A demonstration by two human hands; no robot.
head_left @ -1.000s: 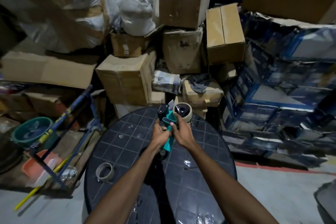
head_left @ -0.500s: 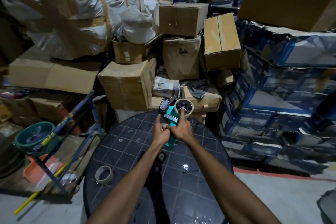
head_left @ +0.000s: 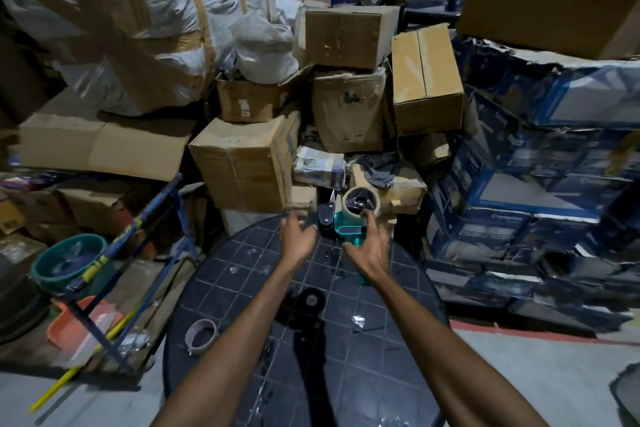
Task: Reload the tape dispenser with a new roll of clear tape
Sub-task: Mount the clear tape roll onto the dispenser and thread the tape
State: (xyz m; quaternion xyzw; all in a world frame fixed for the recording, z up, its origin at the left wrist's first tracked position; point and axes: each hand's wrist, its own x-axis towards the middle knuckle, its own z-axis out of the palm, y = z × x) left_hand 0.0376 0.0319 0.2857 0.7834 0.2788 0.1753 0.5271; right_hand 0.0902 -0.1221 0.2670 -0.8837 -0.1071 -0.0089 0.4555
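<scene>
A teal tape dispenser point(head_left: 347, 227) is held upright above the far part of the round black table point(head_left: 239, 291). A roll of clear tape point(head_left: 360, 202) sits on its hub at the top. The black front plate and blade point(head_left: 326, 215) stick out on its left side. My right hand point(head_left: 367, 250) grips the teal handle, with the index finger stretched up to the roll's lower edge. The handle's end shows below my wrist. My left hand point(head_left: 297, 236) hovers just left of the black plate, fingers spread, holding nothing.
An empty tape core point(head_left: 201, 335) lies near the table's front left edge, and scraps of clear film lie on the top. Stacked cardboard boxes point(head_left: 247, 163) rise behind the table. A blue metal frame point(head_left: 152, 215), a green tub point(head_left: 67, 258) and an orange tray stand on the left.
My left hand has let go of the dispenser and moved a little to the left, fingers opening. My right hand keeps hold, its finger still at the roll.
</scene>
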